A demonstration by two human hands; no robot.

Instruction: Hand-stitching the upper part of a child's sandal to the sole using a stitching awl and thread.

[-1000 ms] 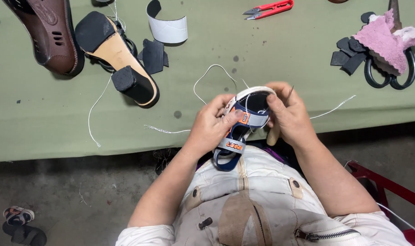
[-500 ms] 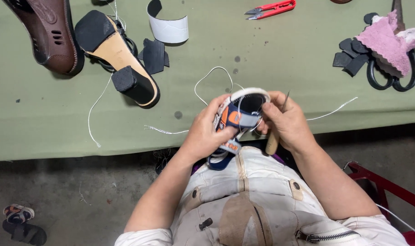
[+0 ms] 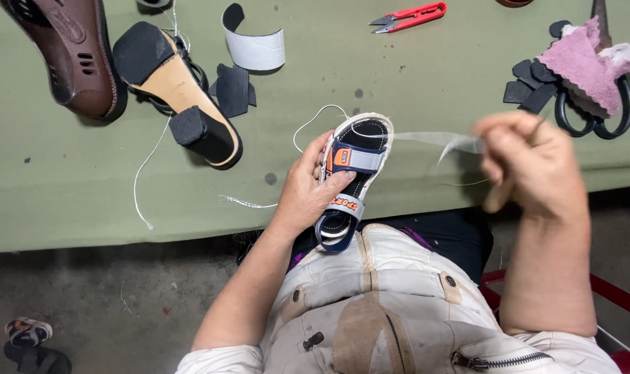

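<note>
Hands are busy over a green desk (image 3: 412, 76) in the one head view, which looks straight down.

The left hand (image 3: 304, 194) is closed around a small sandal (image 3: 349, 176). The sandal is blue and black with grey straps and an orange patch. It sits at the near edge of the desk, partly over the person's lap. Its long side runs away from the person, toe end up on the desk and heel end down by the pale trousers. The thumb and fingers press on its left side and across one strap.

The right hand (image 3: 529, 166) is off to the right of the sandal, well apart from it and a bit blurred. Its fingers are pinched together on a thin white thread (image 3: 426, 137) and a small tool with a pale handle. The thread runs tight from the toe end of the sandal to this hand. So the left hand is the one on the sandal, and the right hand is out to the side at the far end of the thread.

Other things lie about. A tan high-heeled shoe (image 3: 180, 90) and a brown shoe (image 3: 73, 55) are at the far left. Red snips (image 3: 408, 15) lie at the top. Black scissors (image 3: 595, 111) and a pink scrap (image 3: 581, 66) are at the far right.
</note>
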